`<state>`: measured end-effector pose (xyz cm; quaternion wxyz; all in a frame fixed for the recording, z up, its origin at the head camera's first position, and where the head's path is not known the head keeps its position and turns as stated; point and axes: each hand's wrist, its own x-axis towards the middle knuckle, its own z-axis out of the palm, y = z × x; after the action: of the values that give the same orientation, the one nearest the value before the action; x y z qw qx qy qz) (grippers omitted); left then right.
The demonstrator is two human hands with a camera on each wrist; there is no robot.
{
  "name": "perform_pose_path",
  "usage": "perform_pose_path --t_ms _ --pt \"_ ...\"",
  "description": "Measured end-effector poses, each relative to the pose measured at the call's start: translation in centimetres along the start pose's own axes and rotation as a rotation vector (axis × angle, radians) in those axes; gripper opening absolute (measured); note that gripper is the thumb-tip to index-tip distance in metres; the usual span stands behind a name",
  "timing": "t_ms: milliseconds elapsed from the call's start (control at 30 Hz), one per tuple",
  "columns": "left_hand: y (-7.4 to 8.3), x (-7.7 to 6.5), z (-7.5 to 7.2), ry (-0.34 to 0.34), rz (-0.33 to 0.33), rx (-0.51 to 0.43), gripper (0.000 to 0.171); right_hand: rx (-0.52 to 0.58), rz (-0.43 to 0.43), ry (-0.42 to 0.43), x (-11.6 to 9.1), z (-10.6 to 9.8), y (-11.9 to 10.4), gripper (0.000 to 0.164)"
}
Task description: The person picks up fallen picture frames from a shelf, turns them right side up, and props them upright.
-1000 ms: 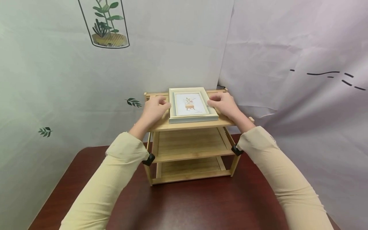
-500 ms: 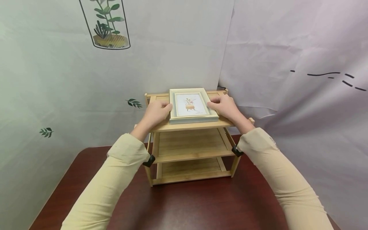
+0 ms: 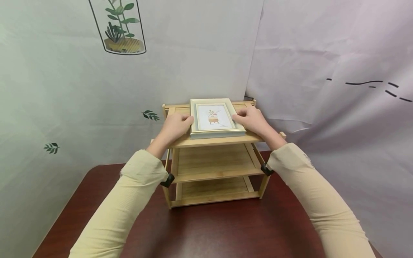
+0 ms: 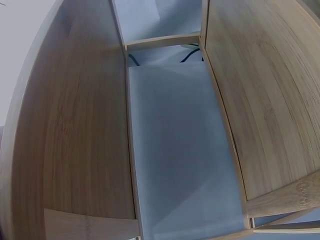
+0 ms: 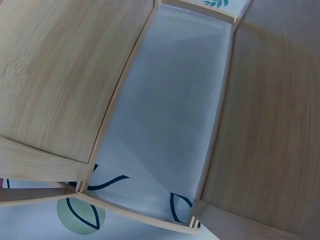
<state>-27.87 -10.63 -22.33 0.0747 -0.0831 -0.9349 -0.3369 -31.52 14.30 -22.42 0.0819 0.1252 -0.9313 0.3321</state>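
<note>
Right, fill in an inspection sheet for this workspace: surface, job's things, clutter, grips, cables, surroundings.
Surface: dark red table, with a wooden rack standing on it.
Job's things: picture frame, lying face up on top of the rack.
Clutter: nothing seen.
Grips: left grip and right grip hold the frame's opposite sides.
Cables: thin dark line behind the rack; cord or print, cannot tell.
Surroundings: pale backdrop with plant prints.

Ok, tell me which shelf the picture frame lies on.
The top shelf, where the picture frame lies face up; the middle shelf and bottom shelf below show no frame.
</note>
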Motion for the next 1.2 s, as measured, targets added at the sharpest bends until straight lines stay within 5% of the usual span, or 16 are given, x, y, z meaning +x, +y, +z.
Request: perform_pose_path --t_ms 433,867,1200 --pt "-0.1 -0.2 -0.2 0.009 -0.002 -0.094 0.049 0.050 -0.083 0.081 -0.4 -0.1 -0.1 0.039" --pt "-0.1 -0.6 -0.4 0.115 0.162 -0.188 0.051 0.058 -0.285 0.320 -0.9 0.1 -0.1 0.034" --pt "-0.1 -0.4 -0.1 0.277 0.313 -0.225 0.047 0.194 -0.360 0.393 -1.1 0.2 -0.2 0.034"
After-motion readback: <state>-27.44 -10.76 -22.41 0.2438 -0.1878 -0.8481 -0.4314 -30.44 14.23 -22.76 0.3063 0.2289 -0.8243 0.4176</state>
